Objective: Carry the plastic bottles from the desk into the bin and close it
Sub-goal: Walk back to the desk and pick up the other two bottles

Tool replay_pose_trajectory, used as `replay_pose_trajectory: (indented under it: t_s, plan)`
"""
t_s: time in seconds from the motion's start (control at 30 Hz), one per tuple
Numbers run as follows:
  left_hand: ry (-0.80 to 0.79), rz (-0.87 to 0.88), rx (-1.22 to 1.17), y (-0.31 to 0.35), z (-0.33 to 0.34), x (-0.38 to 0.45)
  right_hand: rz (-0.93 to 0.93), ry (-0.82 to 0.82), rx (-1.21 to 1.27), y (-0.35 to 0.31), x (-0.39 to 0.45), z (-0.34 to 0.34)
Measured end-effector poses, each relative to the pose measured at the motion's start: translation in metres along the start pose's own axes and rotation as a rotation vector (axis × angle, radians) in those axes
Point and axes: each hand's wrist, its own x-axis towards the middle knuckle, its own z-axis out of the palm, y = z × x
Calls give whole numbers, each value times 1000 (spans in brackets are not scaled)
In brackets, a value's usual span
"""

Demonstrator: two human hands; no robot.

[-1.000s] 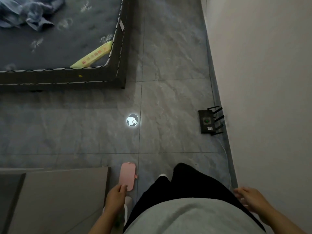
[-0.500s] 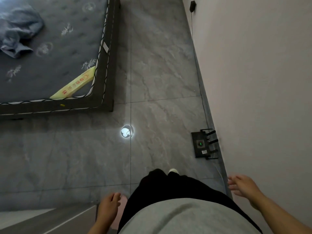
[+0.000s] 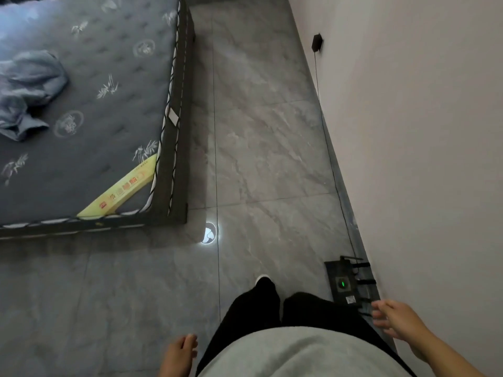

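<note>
The person stands on the grey marble-patterned tile floor (image 3: pixel 258 148), looking down past a light grey top (image 3: pixel 299 355) and black trousers (image 3: pixel 255 308), with 1 white shoe tip (image 3: pixel 262 277) poking out ahead. Both hands hang free at the sides. The left hand (image 3: pixel 178 355) sits low beside the left leg, fingers loosely together and relaxed, holding nothing. The right hand (image 3: pixel 394 318) is out to the side near the wall, fingers spread apart and slack, also holding nothing.

No plastic bottle, desk or bin shows from here, so I cannot tell where they are.

To the left lies a dark grey quilted mattress (image 3: pixel 103 85) printed with pale leaf and circle motifs, sitting in a dark bed frame (image 3: pixel 179 170). A crumpled blue-grey cloth (image 3: pixel 27 91) lies on it near the left edge, and a yellow strip with red print (image 3: pixel 122 191) crosses the near corner of the mattress.

Just off that corner of the bed, a small round bright patch of light (image 3: pixel 209 232) glows on the floor. Against the pale wall (image 3: pixel 422 131), on the right, a black router with several antennas (image 3: pixel 345 284) rests on the floor, 1 green light lit on top; the right hand's fingers overlap its near antennas in this view. A thin black cable (image 3: pixel 326 142) runs along the skirting up to a small black plug (image 3: pixel 317 42) on the wall.
</note>
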Motion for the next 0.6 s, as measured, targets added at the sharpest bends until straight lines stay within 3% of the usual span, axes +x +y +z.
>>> replay_pose_trajectory:
  t_s: [0.33,0.6]
  plan:
    - [-76,266,166,209,27,71,61,69,-113,-87,38,-13]
    - [-45,159,142,301,53,113,77,50,167,-242,111,-49]
